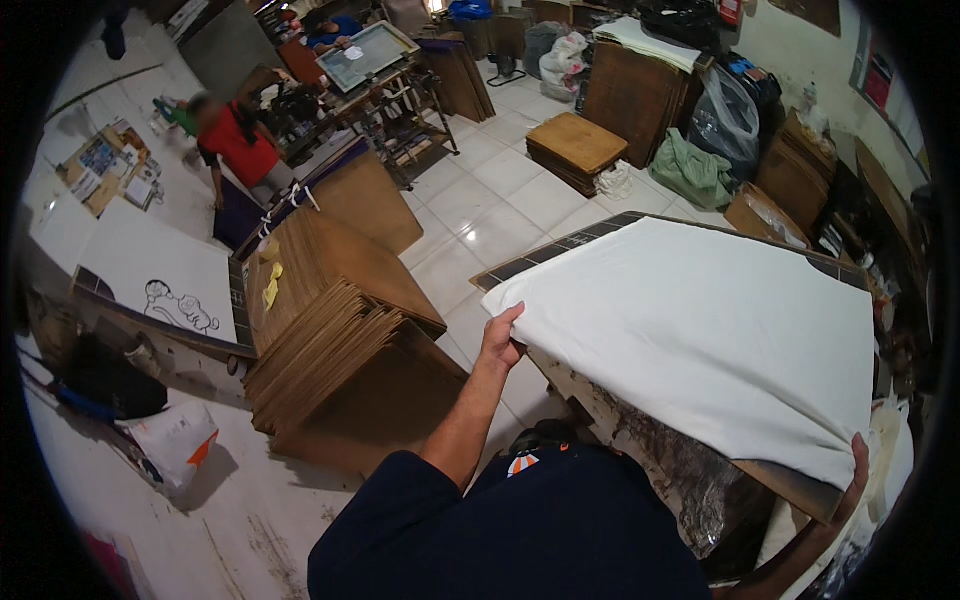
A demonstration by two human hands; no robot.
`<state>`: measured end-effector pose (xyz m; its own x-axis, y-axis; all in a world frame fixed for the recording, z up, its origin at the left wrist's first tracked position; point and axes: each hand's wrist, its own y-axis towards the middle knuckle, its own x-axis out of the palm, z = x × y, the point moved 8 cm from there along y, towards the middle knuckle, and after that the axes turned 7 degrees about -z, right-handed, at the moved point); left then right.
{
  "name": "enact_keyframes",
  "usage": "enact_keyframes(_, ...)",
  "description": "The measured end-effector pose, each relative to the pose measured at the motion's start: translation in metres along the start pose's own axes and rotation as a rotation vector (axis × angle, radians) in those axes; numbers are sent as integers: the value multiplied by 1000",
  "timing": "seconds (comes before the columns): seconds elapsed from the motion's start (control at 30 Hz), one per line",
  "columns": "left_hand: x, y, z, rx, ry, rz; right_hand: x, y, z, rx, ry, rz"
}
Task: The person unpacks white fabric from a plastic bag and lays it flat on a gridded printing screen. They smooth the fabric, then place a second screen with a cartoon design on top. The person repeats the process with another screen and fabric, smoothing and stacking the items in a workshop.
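A large white cloth (700, 320) is spread over a dark-edged board (560, 247) in front of me. Some of the board's dark rim shows beyond the cloth on the far side and at the near right corner. At the cloth's left end, my left hand (503, 338) grips the near corner, thumb on top and fingers beneath. My right hand (853, 478) is closed at the near right corner, where creases in the cloth run toward it. Its fingers are partly hidden.
Left of me stand stacked brown boards (330, 350) with a yellow scrap (273, 285) on them. Beyond them, a white sheet with a line drawing (185, 300) lies on another board. A person in red (240, 145) stands far left. Bags (690, 170) and a board stack (577, 150) occupy the far side.
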<state>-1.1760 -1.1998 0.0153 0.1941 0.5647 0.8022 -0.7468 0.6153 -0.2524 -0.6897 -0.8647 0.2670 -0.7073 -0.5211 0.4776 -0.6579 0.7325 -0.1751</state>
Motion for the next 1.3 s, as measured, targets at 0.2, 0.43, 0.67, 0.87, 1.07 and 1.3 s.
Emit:
enact_keyframes(0.2, -5, -18, -4, 42, -44, 2, -26, -4, -12, -204, -356, 114)
enact_keyframes(0.43, -12, -15, -5, 47, -52, 63, -34, 6, -2, -199, -501, 91)
enact_keyframes(0.67, -6, -17, 1, 89, -43, 122, -22, 23, -9, -216, -640, 69)
enact_keyframes(0.87, -19, -36, 27, 182, -35, 200, 6, 44, -8, -281, -713, 7)
enact_keyframes(1.07, -55, -99, 95, 324, 6, 310, 54, 64, 23, -452, -775, -124)
enact_keyframes(1.3, -80, -232, 229, 669, 149, 497, 139, 54, 89, -738, -770, -453)
